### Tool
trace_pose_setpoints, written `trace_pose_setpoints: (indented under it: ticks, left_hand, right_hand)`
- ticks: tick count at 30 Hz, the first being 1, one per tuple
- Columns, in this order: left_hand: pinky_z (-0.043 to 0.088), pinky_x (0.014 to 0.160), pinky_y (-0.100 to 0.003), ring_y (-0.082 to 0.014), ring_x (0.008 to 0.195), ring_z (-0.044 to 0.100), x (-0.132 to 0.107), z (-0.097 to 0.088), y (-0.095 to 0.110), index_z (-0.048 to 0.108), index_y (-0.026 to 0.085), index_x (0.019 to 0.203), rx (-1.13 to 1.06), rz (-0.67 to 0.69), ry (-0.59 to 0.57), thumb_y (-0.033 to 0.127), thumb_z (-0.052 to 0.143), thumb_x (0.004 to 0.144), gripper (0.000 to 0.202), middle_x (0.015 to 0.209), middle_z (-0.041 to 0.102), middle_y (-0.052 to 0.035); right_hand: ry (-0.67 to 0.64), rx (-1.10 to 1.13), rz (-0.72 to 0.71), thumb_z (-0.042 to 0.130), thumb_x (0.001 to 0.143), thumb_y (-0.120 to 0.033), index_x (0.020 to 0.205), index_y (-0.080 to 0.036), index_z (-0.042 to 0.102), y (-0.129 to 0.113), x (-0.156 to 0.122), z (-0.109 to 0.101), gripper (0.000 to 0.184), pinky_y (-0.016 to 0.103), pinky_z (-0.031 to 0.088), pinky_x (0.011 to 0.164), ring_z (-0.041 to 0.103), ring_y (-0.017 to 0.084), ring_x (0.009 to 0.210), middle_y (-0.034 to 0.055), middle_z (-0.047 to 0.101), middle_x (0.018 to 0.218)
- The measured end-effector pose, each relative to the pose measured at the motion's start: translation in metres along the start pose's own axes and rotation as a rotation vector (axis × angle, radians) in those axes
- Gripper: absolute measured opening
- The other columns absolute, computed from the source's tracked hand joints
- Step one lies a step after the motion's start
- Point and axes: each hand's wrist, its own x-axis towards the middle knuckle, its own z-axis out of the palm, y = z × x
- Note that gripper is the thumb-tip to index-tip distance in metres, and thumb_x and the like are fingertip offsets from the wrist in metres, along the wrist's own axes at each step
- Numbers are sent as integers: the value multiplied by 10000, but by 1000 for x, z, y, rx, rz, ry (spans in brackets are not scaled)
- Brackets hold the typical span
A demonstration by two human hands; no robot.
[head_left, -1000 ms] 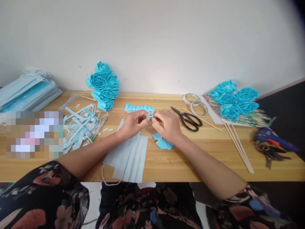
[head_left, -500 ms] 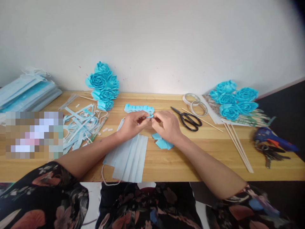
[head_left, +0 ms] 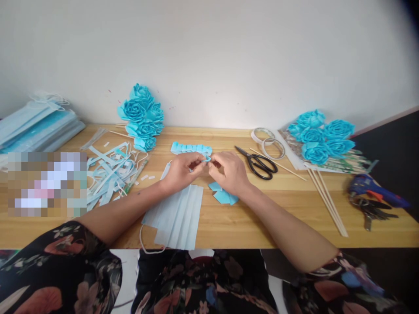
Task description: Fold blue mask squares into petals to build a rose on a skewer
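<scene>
My left hand [head_left: 181, 172] and my right hand [head_left: 230, 172] meet at the middle of the wooden table [head_left: 262, 213], both pinching one small blue piece of mask fabric [head_left: 206, 160] between their fingertips. Under my left wrist lie flat pale-blue face masks [head_left: 178, 213]. Several cut blue fabric pieces [head_left: 222, 196] sit under my right hand. A pleated blue strip [head_left: 191, 148] lies just behind the hands.
Black scissors [head_left: 259, 163] and two tape rolls [head_left: 270, 145] lie to the right. Blue fabric roses on sticks [head_left: 319, 139] rest at far right, another bunch of roses [head_left: 141, 117] against the wall. Skewers [head_left: 327, 200], glue gun [head_left: 375, 187], keys [head_left: 371, 209], mask scraps [head_left: 109, 172], mask stack [head_left: 37, 124].
</scene>
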Motion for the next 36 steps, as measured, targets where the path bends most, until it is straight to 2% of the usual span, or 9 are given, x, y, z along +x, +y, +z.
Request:
trace_pose_setpoints:
  ticks: [11,18,29,36]
  left_hand:
    - [369,522,-191,-84,554,470,0,-1,0,644,151,777,-72,-117,-4,253,560,861,156,593,535,29]
    - [368,537,-201,-87,568,452,1,-1,-1,641,152,772,-112,-132,-55,253,551,866,164,629,564,16]
    - [374,569,-219,-103,611,453,2,-3,0,634,153,785,-199,-245,-82,336,557,868,215,653,559,5]
    - [363,562,-224,-101,600,443,2,-3,-1,623,154,776,-244,-261,-91,373,572,859,240,647,546,10]
  right_hand:
    - [-22,53,-16,493,849,-261,693,-217,474,1,0,-2,163,316,338,691,495,163,653,3,570,651]
    - [-17,47,0,460,869,-263,643,-223,387,0,1,-2,240,307,309,650,446,156,620,-7,486,599]
    - [-33,96,-11,440,858,-237,671,-220,430,1,1,-4,188,307,322,670,452,157,627,-3,510,619]
    - [-51,89,23,423,905,-285,646,-225,401,-1,2,-6,266,305,324,667,450,158,626,-6,491,604]
